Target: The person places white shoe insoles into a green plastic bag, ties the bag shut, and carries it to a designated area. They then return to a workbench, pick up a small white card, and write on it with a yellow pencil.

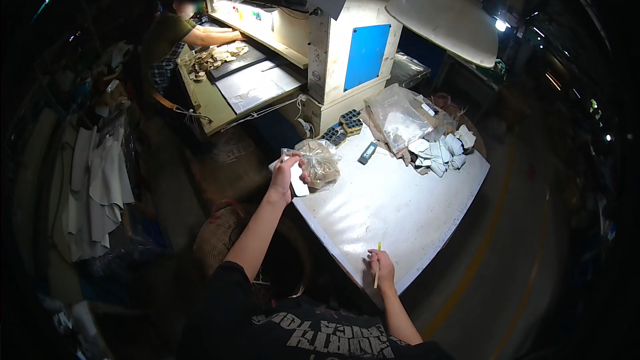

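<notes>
My left hand is raised at the table's left edge, its fingers closed on a small white flat piece. What that piece is made of is unclear. Right beside it sits a knotted clear plastic bag with brownish contents. Low over the near part of the white tabletop, my right hand grips a slim pale stick with a yellow-green end, pen-like in shape. Bright lamp light falls on the table between the two hands.
At the table's far right are a large plastic bag and a heap of white pieces. A small dark block and dark-celled trays lie farther back. A lampshade hangs above. Another person works at the far-left bench. A wicker basket stands below.
</notes>
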Available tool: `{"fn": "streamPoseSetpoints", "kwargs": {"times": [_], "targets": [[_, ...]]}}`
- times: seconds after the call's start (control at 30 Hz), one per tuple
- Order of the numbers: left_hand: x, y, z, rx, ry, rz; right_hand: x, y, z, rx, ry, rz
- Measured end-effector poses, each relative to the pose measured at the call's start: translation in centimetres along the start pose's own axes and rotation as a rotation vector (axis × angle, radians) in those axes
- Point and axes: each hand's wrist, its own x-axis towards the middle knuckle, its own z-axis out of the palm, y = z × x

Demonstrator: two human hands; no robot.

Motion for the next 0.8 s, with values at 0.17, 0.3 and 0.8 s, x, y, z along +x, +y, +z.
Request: {"fn": "streamPoseSetpoints", "kwargs": {"times": [0.17,0.3,0.8], "targets": [[9.9,5.1,10.8,-0.037,-0.180,0.066,-1.0,1.6,0.5,-0.065,0.011,-0.057],[14.8,7.5,17.9,0.104,-0.098,0.230,-1.1,1.9,0.3,-0.080,0.026,-0.064],[23.3,12.0,26.5,-0.134,-0.098,0.324,-1.4,1.1,0.3,-0.085,-0.008,-0.057]]}}
